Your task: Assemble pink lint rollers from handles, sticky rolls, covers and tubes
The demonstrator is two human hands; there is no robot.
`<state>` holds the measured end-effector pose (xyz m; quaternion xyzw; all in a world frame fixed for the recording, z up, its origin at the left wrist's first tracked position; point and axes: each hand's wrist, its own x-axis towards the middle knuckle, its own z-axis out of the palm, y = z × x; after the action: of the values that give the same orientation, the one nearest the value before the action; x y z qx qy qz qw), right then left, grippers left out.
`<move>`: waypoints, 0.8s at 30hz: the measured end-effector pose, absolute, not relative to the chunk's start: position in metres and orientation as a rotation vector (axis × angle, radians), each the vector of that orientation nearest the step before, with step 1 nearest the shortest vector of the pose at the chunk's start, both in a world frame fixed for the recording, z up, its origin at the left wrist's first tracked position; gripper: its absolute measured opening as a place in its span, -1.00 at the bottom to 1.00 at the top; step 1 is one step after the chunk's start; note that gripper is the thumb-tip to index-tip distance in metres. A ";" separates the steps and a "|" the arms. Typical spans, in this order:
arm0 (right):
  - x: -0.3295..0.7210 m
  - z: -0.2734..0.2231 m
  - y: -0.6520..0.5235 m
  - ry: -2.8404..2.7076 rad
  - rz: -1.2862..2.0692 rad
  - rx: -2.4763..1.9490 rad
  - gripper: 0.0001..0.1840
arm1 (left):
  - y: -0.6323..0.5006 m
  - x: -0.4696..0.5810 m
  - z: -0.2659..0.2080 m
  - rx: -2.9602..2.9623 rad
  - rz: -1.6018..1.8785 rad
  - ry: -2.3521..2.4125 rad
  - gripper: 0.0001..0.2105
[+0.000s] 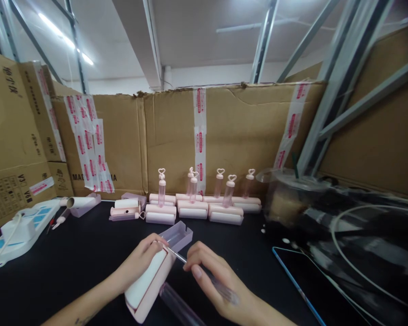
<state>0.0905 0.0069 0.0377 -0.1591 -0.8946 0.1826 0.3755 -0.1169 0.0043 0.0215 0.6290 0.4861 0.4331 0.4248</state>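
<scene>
My left hand [148,251] is closed around the upper end of a pink lint roller [153,285] with a white roll, tilted above the black table. In my right hand [212,274] is a screwdriver [177,256] with a see-through handle. Its tip meets the roller's end close to my left fingers; the exact contact point is hidden. Just beyond lies a translucent lilac cover [180,236]. Below the roller, a clear tube-like handle [180,308] runs off the bottom edge.
Several pink lint rollers [161,213] with heart-topped handles stand along the cardboard wall [170,136]. Another roller [126,210] lies to their left. A power strip [23,235] is at far left. On the right are a tablet-like device [313,290], a lidded cup [289,199] and a cable [336,235].
</scene>
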 end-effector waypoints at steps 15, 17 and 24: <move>0.076 0.032 -0.004 -2.588 -0.255 -0.496 -0.85 | 0.004 -0.112 0.014 1.582 1.102 1.251 -0.77; 0.073 0.025 -0.005 -2.549 -0.392 -0.511 -0.86 | 0.003 -0.112 0.015 1.587 1.102 1.265 -0.77; 0.066 0.011 -0.015 -2.447 -0.518 -0.578 -0.86 | -0.002 -0.108 0.013 1.519 1.138 1.192 -0.73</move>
<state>0.0662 -0.0150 0.0109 -0.2158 -0.9142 -0.1936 0.2831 -0.1080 -0.0017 0.0134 0.6103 0.4789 0.4570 0.4351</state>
